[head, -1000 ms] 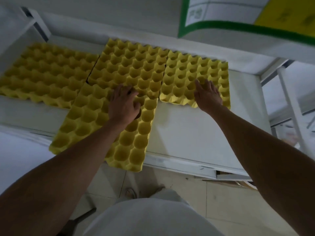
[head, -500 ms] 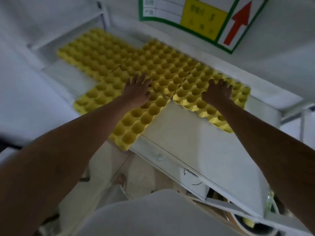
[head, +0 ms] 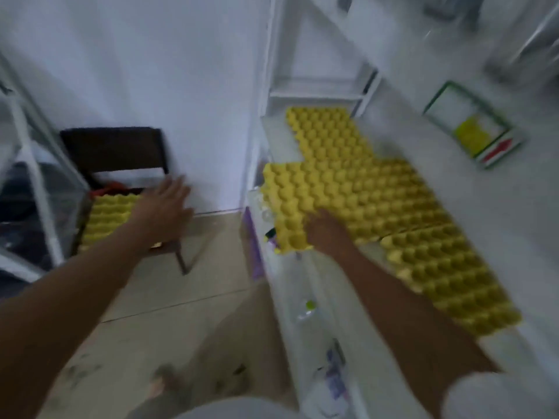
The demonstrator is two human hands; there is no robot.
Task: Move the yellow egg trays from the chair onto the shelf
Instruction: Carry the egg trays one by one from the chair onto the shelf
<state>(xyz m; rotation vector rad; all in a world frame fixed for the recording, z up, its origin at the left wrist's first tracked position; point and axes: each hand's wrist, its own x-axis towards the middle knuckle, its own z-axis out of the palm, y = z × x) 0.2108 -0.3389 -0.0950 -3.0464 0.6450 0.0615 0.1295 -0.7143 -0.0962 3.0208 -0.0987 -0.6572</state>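
Several yellow egg trays lie side by side on the white shelf at the right; one sticks out over the shelf's front edge. My right hand rests flat on that overhanging tray, fingers spread, not gripping it. At the left stands a dark chair with a stack of yellow egg trays on its seat. My left hand hovers open over the chair's trays, holding nothing. The frame is motion-blurred.
A white metal rack stands left of the chair. A lower shelf level holds small bottles and packets. A green-framed sign hangs on the wall behind the shelf. Tiled floor lies between chair and shelf.
The view has swung left, bringing the chair into sight. My left hand has left the shelf tray and moved over the chair's stack. My right hand has shifted onto the overhanging tray.
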